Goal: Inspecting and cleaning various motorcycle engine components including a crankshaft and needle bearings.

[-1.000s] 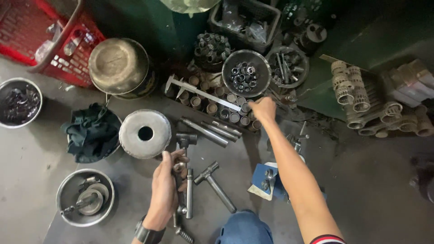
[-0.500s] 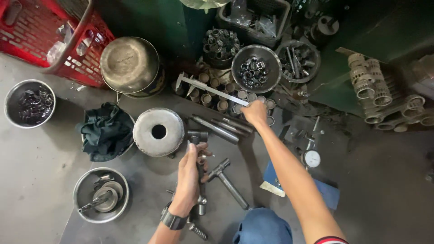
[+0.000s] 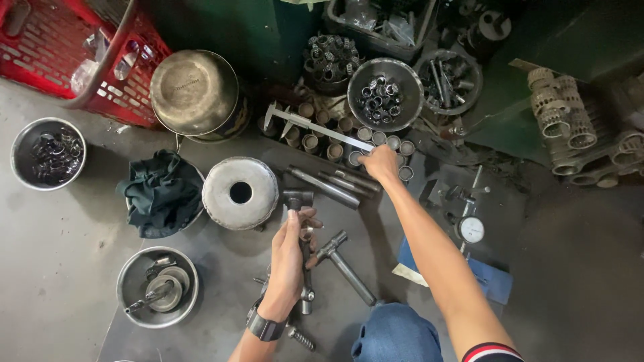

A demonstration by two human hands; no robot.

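left hand [image 3: 290,258], centre frame, wrapped round one steel hammer [image 3: 300,221]; right hand [image 3: 380,163], just above, fingers curled onto the end of one long steel vernier caliper [image 3: 315,125]. two steel rods [image 3: 335,186] lie between them.

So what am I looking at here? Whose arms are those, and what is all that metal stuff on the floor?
The camera sits on a person's head and looks straight down, so the two arms are that person's own. The blue bump at the bottom is their knee.

The left hand, with a watch on its wrist, grips a metal hammer by the handle. The right hand reaches out to a row of small metal rings, close to the tip of a long measuring caliper.

Around them on the grey floor lie metal bowls of parts, a round metal cover with a hole, a dark green rag, some steel rods, a second hammer, a round dial gauge and a red plastic basket.
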